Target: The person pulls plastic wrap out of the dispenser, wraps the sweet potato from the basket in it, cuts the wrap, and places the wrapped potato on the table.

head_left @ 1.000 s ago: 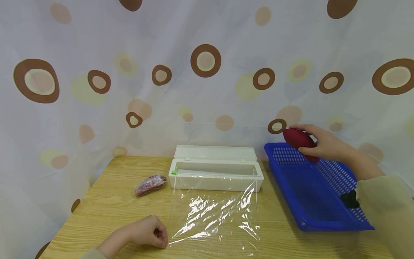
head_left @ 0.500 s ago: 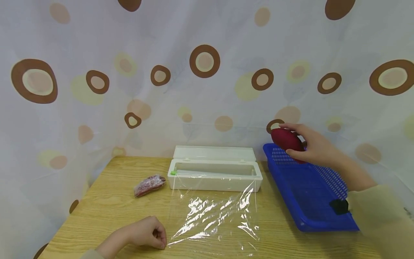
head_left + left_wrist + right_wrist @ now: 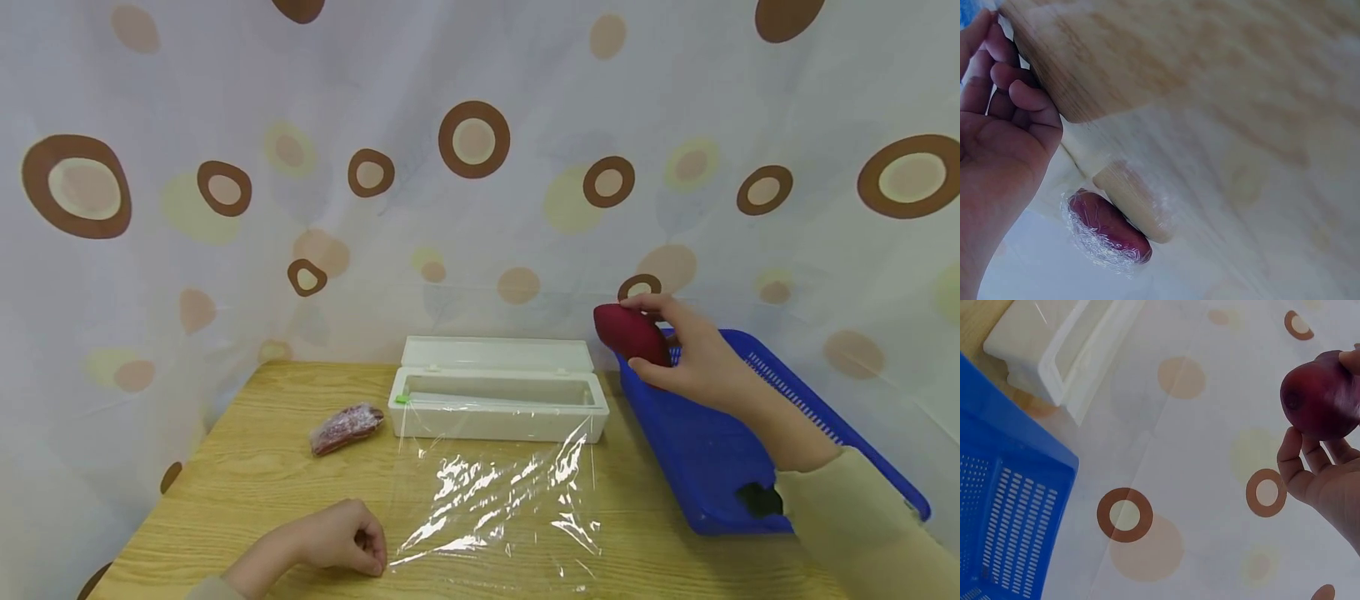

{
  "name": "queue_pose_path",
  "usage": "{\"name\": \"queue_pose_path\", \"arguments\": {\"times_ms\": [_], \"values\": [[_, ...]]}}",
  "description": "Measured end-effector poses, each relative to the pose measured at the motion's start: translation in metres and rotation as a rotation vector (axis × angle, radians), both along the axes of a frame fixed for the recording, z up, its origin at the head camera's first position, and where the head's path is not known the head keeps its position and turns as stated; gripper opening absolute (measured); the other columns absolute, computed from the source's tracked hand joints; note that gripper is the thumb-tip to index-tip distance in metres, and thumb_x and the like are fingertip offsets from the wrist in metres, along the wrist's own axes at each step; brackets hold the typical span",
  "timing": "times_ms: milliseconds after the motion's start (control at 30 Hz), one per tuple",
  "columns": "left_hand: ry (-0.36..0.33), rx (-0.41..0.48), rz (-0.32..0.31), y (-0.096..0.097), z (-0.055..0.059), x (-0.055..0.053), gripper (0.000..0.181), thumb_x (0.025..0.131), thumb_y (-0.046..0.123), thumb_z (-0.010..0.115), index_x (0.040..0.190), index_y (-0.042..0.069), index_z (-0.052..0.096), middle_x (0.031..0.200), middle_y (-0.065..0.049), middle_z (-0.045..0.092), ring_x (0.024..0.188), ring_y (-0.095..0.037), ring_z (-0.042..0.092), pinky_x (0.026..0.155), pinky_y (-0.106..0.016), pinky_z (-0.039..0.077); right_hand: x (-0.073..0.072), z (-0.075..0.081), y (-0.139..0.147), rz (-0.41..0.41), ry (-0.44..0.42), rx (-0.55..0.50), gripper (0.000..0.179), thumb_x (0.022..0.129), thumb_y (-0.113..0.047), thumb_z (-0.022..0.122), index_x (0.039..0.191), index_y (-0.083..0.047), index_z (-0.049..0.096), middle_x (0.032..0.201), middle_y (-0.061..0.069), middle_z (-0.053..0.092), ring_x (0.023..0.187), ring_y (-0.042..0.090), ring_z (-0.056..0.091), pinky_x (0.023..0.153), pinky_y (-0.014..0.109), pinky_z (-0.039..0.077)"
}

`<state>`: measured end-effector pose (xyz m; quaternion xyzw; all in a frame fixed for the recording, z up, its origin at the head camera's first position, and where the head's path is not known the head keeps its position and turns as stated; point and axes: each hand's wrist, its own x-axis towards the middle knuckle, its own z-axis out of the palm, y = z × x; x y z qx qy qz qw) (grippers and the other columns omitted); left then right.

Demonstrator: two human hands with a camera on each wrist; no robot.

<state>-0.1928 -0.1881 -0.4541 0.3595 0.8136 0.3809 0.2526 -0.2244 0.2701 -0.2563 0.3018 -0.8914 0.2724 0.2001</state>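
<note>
My right hand (image 3: 693, 354) grips a dark red, tapered sweet potato (image 3: 632, 332), fingers over its top and thumb along its near side. In the head view it overlaps the back left part of the blue basket; its smooth, rounded end (image 3: 1319, 397) shows in the right wrist view. My left hand (image 3: 341, 537) rests low on the table, fingers curled, pinching the near left corner of a clear sheet of cling film (image 3: 495, 508). That film stretches toward me from a white dispenser box (image 3: 498, 423) with its lid raised. Behind my left hand lies a film-wrapped sweet potato (image 3: 347, 428).
A blue plastic basket (image 3: 678, 462) with perforated walls stands on the right of the wooden table (image 3: 247, 450). A green slider (image 3: 402, 400) sits at the left end of the box. Behind the table hangs a white sheet (image 3: 525, 100) with brown and beige spots.
My right hand has carried the sweet potato leftward, from over the basket's middle to its back left edge. The left hand and the film have stayed in place.
</note>
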Motion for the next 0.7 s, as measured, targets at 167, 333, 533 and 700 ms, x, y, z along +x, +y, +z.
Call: {"name": "queue_pose_path", "arguments": {"times_ms": [167,333,533,700], "values": [[0.003,0.0,-0.002,0.0,0.0,0.0,0.006,0.082,0.015,0.073,0.078,0.011,0.072,0.068,0.015,0.062,0.057,0.007,0.046,0.051,-0.012,0.039,0.005,-0.01,-0.015,0.016,-0.015,-0.008,0.065,0.077,-0.004,0.074,0.134,-0.011,0.044,0.126,0.012,0.053,0.093,0.023,0.059,0.072,0.022,0.052],[0.006,0.002,0.003,0.0,0.001,0.0,0.006,0.081,0.015,0.073,0.078,0.01,0.072,0.068,0.013,0.063,0.057,0.006,0.047,0.052,-0.013,0.04,0.007,-0.022,-0.032,0.058,-0.006,-0.006,0.064,0.076,-0.005,0.075,0.132,-0.013,0.045,0.121,0.007,0.057,0.093,0.016,0.056,0.073,0.027,0.053],[0.009,-0.006,0.01,0.001,0.001,0.001,0.007,0.081,0.015,0.074,0.077,0.01,0.072,0.067,0.013,0.062,0.057,0.006,0.046,0.051,-0.012,0.039,0.011,-0.038,-0.052,0.1,-0.073,-0.048,0.064,0.075,-0.007,0.075,0.131,-0.016,0.046,0.115,0.006,0.057,0.086,0.015,0.058,0.069,0.027,0.053],[0.005,-0.021,0.015,0.001,0.001,0.0,0.006,0.08,0.016,0.074,0.077,0.012,0.072,0.066,0.016,0.06,0.057,0.006,0.046,0.051,-0.012,0.039,0.014,-0.05,-0.065,0.135,-0.084,-0.057,0.062,0.075,-0.008,0.075,0.129,-0.017,0.047,0.122,0.004,0.055,0.092,0.015,0.058,0.073,0.028,0.053]]}}
